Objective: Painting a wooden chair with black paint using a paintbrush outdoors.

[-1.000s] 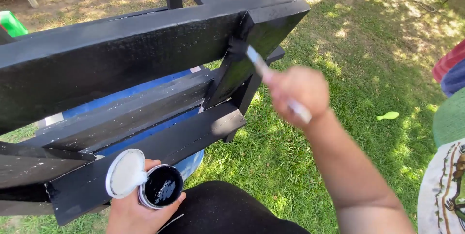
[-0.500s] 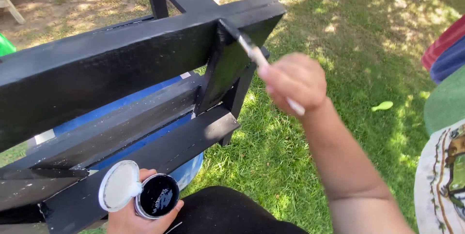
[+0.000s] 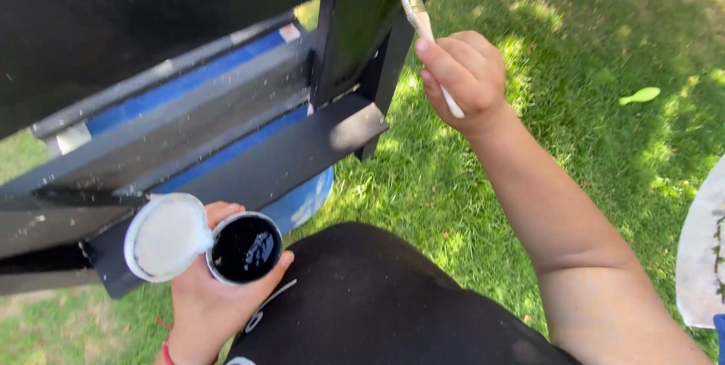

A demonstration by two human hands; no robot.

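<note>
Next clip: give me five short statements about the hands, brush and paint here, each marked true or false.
1. The right hand holds a brush whose bristles touch the black boards. True.
2. The left hand holds a cup of white paint. False: the paint in it is black.
3. The lid is shut over the cup. False: it is open, flipped to the side with its white inside showing.
4. The work is done over grass. True.
5. Something red shows behind the boards. False: what shows there is blue.
</note>
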